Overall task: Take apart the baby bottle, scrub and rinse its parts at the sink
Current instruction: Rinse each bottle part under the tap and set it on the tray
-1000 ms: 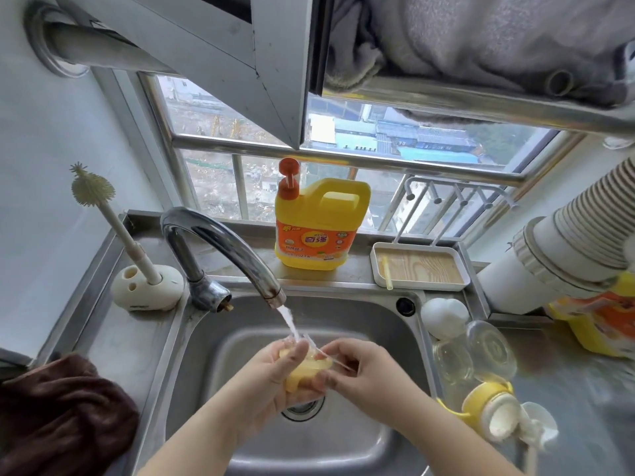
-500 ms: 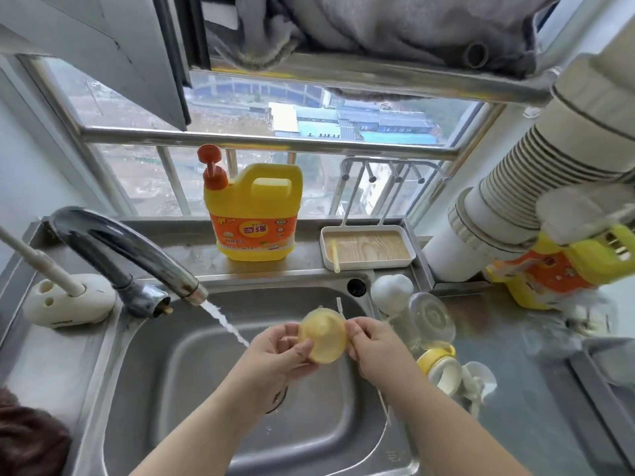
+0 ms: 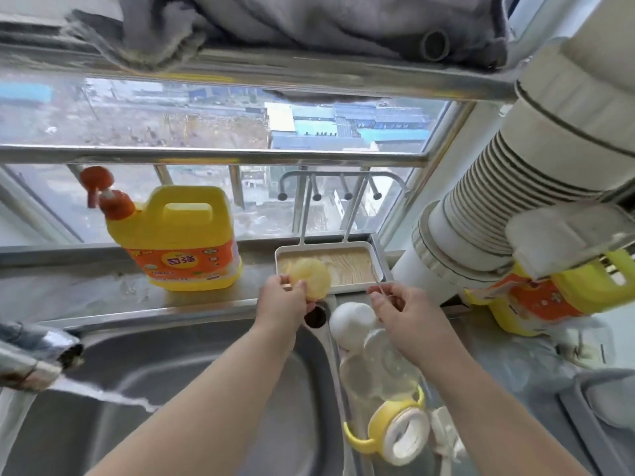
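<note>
Two grips of mine: left hand [image 3: 281,304] pinching pale yellow dome-shaped silicone nipple [image 3: 313,277], dome toward me; right hand [image 3: 398,305] pinching thin clear straw [image 3: 377,282], upright over white wood-lined tray [image 3: 323,249].

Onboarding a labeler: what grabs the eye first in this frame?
The two hands at the sink's back edge: the left hand holds a pale yellow nipple over the small white tray, the right hand pinches a thin straw brush. Then the big yellow detergent jug on the sill, and water running from the tap at left.
</note>
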Tool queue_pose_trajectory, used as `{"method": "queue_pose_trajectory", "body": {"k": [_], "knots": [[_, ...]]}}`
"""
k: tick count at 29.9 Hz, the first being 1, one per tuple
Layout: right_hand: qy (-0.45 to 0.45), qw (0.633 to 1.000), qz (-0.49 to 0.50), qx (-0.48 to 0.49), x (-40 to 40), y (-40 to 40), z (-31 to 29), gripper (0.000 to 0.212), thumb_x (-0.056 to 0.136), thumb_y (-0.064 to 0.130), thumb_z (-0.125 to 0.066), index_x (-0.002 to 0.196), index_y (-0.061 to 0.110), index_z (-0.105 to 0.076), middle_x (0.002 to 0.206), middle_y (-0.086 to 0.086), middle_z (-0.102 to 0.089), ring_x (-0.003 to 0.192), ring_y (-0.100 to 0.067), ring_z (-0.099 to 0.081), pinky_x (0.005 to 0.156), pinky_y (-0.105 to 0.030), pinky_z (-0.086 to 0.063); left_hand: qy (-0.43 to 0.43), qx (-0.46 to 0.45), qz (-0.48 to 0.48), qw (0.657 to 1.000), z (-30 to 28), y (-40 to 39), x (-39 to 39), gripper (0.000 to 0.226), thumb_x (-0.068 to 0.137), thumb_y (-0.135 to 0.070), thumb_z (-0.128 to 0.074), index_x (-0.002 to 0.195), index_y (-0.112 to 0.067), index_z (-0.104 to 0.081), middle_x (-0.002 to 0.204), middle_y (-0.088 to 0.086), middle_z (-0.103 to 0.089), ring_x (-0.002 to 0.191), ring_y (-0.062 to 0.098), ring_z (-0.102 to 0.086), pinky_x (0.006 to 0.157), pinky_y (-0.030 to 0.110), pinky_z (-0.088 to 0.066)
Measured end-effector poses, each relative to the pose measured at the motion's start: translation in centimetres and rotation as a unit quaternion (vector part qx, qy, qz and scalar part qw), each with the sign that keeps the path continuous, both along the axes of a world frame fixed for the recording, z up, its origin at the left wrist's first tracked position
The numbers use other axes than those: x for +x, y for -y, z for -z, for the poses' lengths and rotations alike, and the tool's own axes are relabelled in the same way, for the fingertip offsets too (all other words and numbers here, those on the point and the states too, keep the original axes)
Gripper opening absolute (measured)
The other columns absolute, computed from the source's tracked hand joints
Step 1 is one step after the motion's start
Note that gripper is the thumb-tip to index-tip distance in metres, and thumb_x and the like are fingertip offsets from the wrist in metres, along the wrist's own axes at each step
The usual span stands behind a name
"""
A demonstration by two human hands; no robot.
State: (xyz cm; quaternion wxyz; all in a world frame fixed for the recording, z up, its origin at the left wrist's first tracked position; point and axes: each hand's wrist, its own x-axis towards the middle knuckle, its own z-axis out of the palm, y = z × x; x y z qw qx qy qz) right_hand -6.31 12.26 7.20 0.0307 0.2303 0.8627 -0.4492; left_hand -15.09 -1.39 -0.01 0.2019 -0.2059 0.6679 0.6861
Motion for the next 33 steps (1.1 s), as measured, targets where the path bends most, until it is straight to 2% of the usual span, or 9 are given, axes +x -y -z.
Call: {"method": "queue_pose_trajectory", "body": {"k": [5,7,9,12,17,20,23,27,33], "knots": [[0.002,0.999,-0.01,-0.03,-1.1,-2.2,0.9,0.01,0.095,0.03,-0.051,0.097,0.031,-0.061,0.077,0.008,-0.062,0.073,-0.003,-0.056,0.064,-0.011,-0.044,0.007,-0.085,-0.007,0.996,2.4,-2.6,-2.0,0.024,0.093,-0.011,-0.054,0.116,-0.006,-0.05,0.092,0.009,-0.055,0.068,0.019,-0.062,0.079,0.04,-0.057],[0.011,0.999,-0.014,-0.042,-1.3,-2.8,1.3,0.013,0.095,0.03,-0.051,0.098,0.029,-0.064,0.075,0.005,-0.062,0.07,-0.003,-0.056,0.065,-0.014,-0.046,0.008,-0.122,-0.002,0.992,3.1,-2.6,-2.3,0.027,0.093,-0.014,-0.054,0.118,-0.005,-0.051,0.096,0.013,-0.061,0.061,0.019,-0.063,0.071,0.039,-0.058],[0.017,0.998,-0.019,-0.055,-1.3,-3.5,1.6,0.013,0.095,0.029,-0.05,0.096,0.031,-0.063,0.069,0.008,-0.058,0.059,0.002,-0.053,0.056,-0.009,-0.043,-0.007,-0.151,0.014,0.988,3.5,-2.6,-2.5,0.032,0.094,-0.018,-0.053,0.124,-0.007,-0.048,0.093,0.019,-0.067,0.059,0.024,-0.067,0.062,0.036,-0.057],[0.016,0.997,-0.019,-0.071,-1.2,-4.2,1.9,0.016,0.096,0.025,-0.049,0.098,0.027,-0.065,0.063,0.012,-0.054,0.046,0.008,-0.048,0.046,-0.005,-0.036,-0.035,-0.186,0.036,0.981,3.6,-2.7,-2.5,0.032,0.094,-0.02,-0.053,0.125,-0.013,-0.049,0.071,0.014,-0.067,0.054,0.026,-0.066,0.064,0.041,-0.058],[0.02,0.997,-0.005,-0.074,-0.5,-4.9,2.6,0.016,0.096,0.025,-0.05,0.096,0.027,-0.066,0.063,0.015,-0.055,0.049,0.013,-0.049,0.047,-0.003,-0.035,-0.06,-0.193,0.042,0.978,3.0,-2.8,-1.9,0.025,0.093,-0.018,-0.053,0.118,-0.016,-0.053,0.063,0.01,-0.064,0.049,0.023,-0.06,0.064,0.04,-0.058],[0.024,0.997,-0.002,-0.072,0.0,-5.3,2.8,0.017,0.096,0.026,-0.049,0.095,0.03,-0.065,0.063,0.013,-0.056,0.05,0.009,-0.05,0.047,-0.005,-0.038,-0.13,-0.214,0.072,0.965,2.2,-2.7,-1.1,0.015,0.091,-0.017,-0.055,0.106,-0.019,-0.054,0.064,0.007,-0.064,0.049,0.023,-0.059,0.069,0.044,-0.057],[0.027,0.997,0.002,-0.065,0.8,-5.6,2.6,0.017,0.096,0.027,-0.048,0.093,0.034,-0.063,0.063,0.009,-0.057,0.049,0.006,-0.049,0.048,-0.009,-0.04,-0.182,-0.211,0.133,0.951,1.0,-2.7,0.5,0.007,0.089,-0.016,-0.059,0.093,-0.021,-0.058,0.063,0.006,-0.062,0.054,0.021,-0.06,0.066,0.035,-0.053],[0.022,0.998,0.009,-0.055,2.6,-6.0,2.4,0.018,0.096,0.026,-0.048,0.093,0.034,-0.064,0.06,0.008,-0.057,0.049,0.005,-0.049,0.045,-0.005,-0.037,-0.182,-0.173,0.18,0.951,0.2,-2.3,3.2,0.009,0.086,-0.014,-0.063,0.083,-0.023,-0.063,0.07,0.008,-0.066,0.069,0.026,-0.063,0.07,0.037,-0.051],[0.017,0.996,0.058,-0.061,7.8,-6.1,3.5,0.017,0.097,0.025,-0.046,0.087,0.03,-0.06,0.065,0.005,-0.069,0.059,-0.001,-0.061,0.062,-0.015,-0.048,-0.151,-0.181,0.226,0.945,1.2,-0.6,9.0,0.01,0.088,-0.015,-0.06,0.081,-0.022,-0.062,0.072,-0.003,-0.062,0.068,0.009,-0.056,0.063,0.022,-0.044]]}}
